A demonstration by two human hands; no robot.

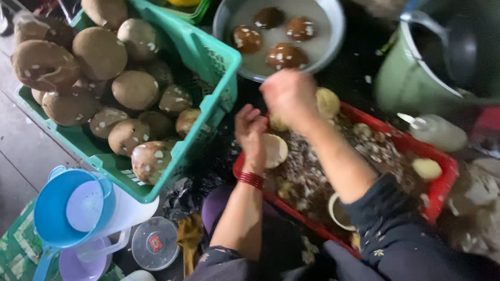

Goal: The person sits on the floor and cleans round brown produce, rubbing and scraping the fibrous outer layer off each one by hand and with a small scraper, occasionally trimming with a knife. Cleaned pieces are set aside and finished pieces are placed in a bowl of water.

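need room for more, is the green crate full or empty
Nearly full: the green crate holds brown coconuts heaped up to its rim.

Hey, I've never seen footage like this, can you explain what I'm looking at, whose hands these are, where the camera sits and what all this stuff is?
This is one picture from a camera worn on a person's head, looking down at their own two bare hands. The left hand holds a pale, peeled round piece. The right hand is blurred, so what it grips cannot be told. Both work over a red tray full of brown shavings. At left a green crate holds brown coconuts. Above, a metal bowl of cloudy water holds four more. A blue scoop sits at lower left, a green pot at upper right.
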